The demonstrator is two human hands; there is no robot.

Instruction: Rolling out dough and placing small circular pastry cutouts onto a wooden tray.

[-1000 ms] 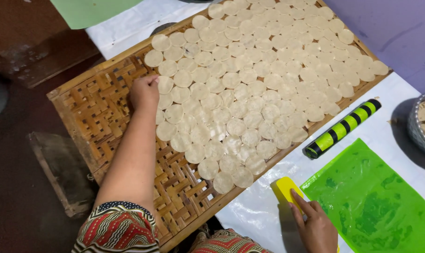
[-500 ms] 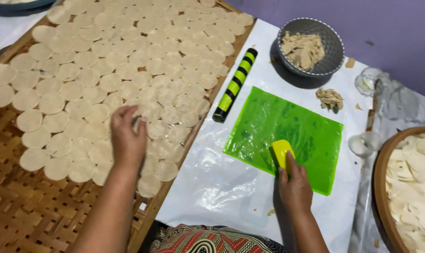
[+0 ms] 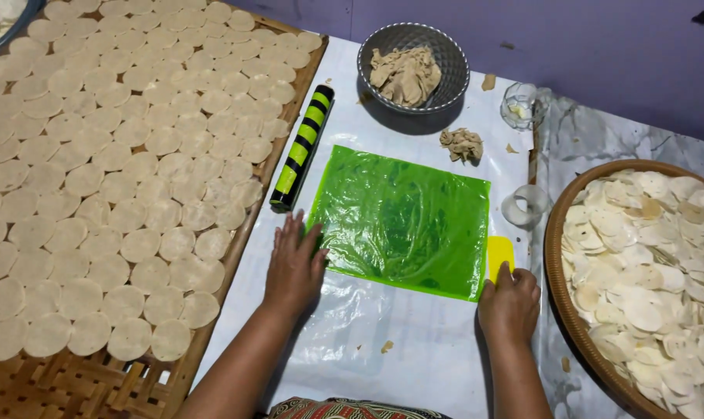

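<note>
A green plastic sheet (image 3: 402,219) lies flat on the white covered surface (image 3: 383,341). My left hand (image 3: 294,264) rests open with fingers spread, its fingertips at the sheet's lower left edge. My right hand (image 3: 509,301) is at the sheet's lower right corner, closed around a yellow scraper (image 3: 499,254) that sticks up past the fingers. A black and green striped rolling pin (image 3: 302,146) lies just left of the sheet, beside the woven bamboo tray (image 3: 127,384) covered with several thin round dough discs (image 3: 142,155).
A grey metal bowl (image 3: 445,58) with dough scraps stands at the back, a small dough lump (image 3: 461,144) in front of it. A small glass (image 3: 518,105) and a round cutter ring (image 3: 525,206) sit to the right. A round basket (image 3: 557,264) of cut discs is far right.
My left hand left the discs on the bamboo tray and came down at the green sheet's left edge. My right hand moved the yellow scraper off the sheet to its lower right corner.
</note>
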